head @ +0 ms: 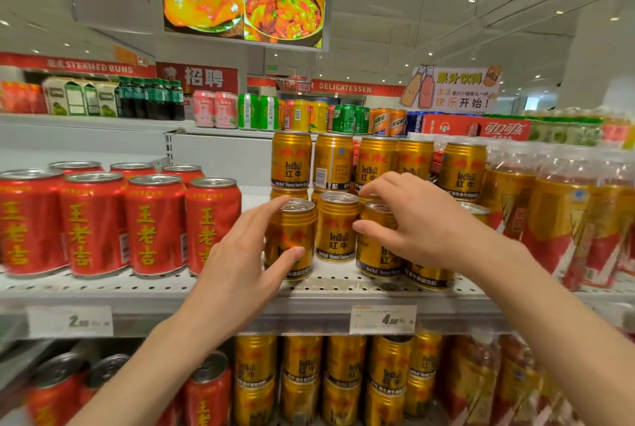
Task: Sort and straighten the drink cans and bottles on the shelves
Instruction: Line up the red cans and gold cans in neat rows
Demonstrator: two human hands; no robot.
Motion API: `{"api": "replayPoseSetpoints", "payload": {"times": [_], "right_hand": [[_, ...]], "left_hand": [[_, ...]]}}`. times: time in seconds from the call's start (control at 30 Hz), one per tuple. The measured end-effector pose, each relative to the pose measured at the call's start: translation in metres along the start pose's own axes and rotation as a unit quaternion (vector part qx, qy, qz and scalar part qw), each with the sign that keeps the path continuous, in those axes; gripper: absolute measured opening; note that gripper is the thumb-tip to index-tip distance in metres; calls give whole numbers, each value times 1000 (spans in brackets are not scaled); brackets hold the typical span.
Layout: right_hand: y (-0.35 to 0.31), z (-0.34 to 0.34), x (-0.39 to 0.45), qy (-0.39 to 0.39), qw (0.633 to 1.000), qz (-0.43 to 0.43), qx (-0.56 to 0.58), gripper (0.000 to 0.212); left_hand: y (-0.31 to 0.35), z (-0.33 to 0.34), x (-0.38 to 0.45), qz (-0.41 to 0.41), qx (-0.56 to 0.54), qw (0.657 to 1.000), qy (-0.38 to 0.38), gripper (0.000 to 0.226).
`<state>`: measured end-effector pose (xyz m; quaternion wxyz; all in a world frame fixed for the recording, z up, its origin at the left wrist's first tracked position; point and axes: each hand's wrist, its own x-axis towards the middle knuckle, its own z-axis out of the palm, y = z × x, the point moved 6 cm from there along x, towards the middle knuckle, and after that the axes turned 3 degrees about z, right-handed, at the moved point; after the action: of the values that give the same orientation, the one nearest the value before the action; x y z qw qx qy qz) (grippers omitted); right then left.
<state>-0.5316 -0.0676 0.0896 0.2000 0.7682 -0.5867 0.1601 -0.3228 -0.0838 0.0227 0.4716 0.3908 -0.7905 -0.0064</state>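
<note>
Gold Red Bull cans stand on the middle shelf (pixel 343 291), with a second layer stacked on those at the back. My left hand (pixel 240 264) grips the front left can (pixel 292 233), thumb across its front and fingers by its top rim. A middle front can (pixel 336 226) stands upright between my hands. My right hand (pixel 422 223) hovers with spread fingers over the front right can (pixel 378 254); its thumb points left beside that can and hides part of it. Further gold cans (pixel 343 377) fill the shelf below.
Red herbal tea cans (pixel 96 223) stand in rows to the left on the same shelf. Wrapped packs of bottled tea (pixel 556 212) crowd the right. Mixed cans and bottles (pixel 309 116) line the top shelf. Price tags (pixel 383 319) hang on the shelf edge.
</note>
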Motion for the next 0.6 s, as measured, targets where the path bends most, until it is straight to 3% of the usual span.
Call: {"api": "replayPoseSetpoints", "payload": {"times": [0.17, 0.3, 0.6], "right_hand": [[-12, 15, 36, -64, 998, 10, 0, 51], [-7, 26, 49, -95, 992, 32, 71, 45], [4, 5, 47, -2, 974, 57, 221, 48]], "left_hand": [[0, 5, -7, -13, -3, 1000, 7, 81], [-2, 6, -10, -22, -9, 1000, 12, 85], [-6, 9, -6, -42, -24, 999, 6, 85]]}}
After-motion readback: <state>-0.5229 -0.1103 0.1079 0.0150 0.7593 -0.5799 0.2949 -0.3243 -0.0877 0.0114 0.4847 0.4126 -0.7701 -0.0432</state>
